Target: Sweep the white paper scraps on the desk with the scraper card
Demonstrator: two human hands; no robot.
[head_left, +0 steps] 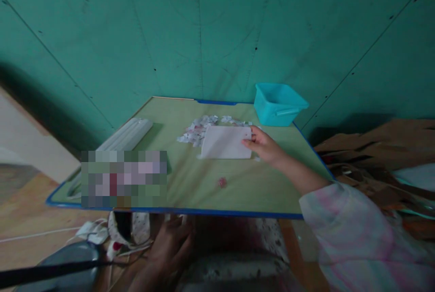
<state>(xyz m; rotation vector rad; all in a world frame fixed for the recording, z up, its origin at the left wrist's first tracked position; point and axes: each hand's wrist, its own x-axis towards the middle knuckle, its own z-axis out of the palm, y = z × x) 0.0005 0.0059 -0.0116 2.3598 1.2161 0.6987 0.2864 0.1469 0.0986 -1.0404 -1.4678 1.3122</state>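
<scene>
Plainly pale, rectangular board [224,142], right fingers [249,144] clamping its edge, left fingers [184,239], grip unclear

Green wall [217,25] behind — brown cardboard [384,140] at right.

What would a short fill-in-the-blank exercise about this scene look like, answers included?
1. The hand gripping the pale panel is the person's ____ one.
2. The turquoise basket stands by the ____ (near/far) right corner of the table.
3. The small reddish lump lies between the panel and the table's ____ (near/far) edge.
4. The trim along the table's near edge is coloured ____.

Missing words: right; far; near; blue.
</scene>
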